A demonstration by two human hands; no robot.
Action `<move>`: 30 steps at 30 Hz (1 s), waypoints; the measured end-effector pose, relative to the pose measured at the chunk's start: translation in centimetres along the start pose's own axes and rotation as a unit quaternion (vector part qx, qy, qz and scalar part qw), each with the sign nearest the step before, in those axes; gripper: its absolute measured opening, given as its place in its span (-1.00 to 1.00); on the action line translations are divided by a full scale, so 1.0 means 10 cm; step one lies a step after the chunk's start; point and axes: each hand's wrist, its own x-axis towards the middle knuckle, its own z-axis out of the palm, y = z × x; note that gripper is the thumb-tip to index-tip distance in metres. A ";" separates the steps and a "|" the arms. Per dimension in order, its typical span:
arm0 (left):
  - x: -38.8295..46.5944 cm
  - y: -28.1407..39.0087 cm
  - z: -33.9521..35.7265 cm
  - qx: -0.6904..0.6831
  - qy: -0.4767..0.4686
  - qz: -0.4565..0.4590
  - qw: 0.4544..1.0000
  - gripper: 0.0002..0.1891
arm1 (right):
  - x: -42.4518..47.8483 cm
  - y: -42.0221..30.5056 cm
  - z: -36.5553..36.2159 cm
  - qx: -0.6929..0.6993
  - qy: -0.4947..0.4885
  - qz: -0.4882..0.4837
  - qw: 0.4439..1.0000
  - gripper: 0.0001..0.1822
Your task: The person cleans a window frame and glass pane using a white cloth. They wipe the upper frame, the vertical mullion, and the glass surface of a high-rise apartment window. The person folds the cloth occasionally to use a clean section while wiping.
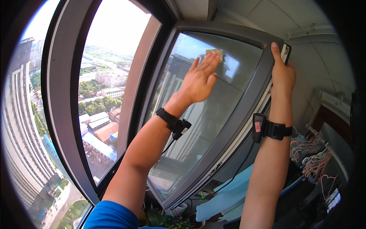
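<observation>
An inward-swung window sash with a grey frame (pixel 228 143) and a glass pane (pixel 226 97) stands in front of me. My left hand (pixel 200 77) presses a small light-coloured cloth or sponge (pixel 215 54) on the upper part of the pane, its fingertips over it. My right hand (pixel 281 71) grips the outer edge of the sash near its top corner, thumb on the face of the frame; its other fingers are mostly hidden behind the edge. Both wrists wear black straps with small devices and cables. The pane reflects buildings and sky.
Left of the sash is the window opening (pixel 100 114), high above buildings and trees, beside a grey upright (pixel 65 86). Below are plants (pixel 177 223), a patterned cup (pixel 178 210) and light blue cloth (pixel 217 203). Clothes hangers (pixel 314 154) hang on a rail at right.
</observation>
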 end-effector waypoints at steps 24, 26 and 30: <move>-1.18 -1.03 0.11 -0.032 -0.044 -0.252 0.966 -0.21 | -0.24 0.26 -0.09 0.015 -0.028 0.000 0.999 0.16; -0.94 -0.24 0.07 -0.080 -0.078 -0.111 0.987 -0.21 | -0.28 0.26 -0.12 -0.001 -0.021 0.001 1.000 0.12; -0.25 -0.20 0.12 -0.040 -0.044 -0.028 0.998 -0.26 | -0.28 0.28 -0.11 0.094 -0.070 0.024 0.993 0.00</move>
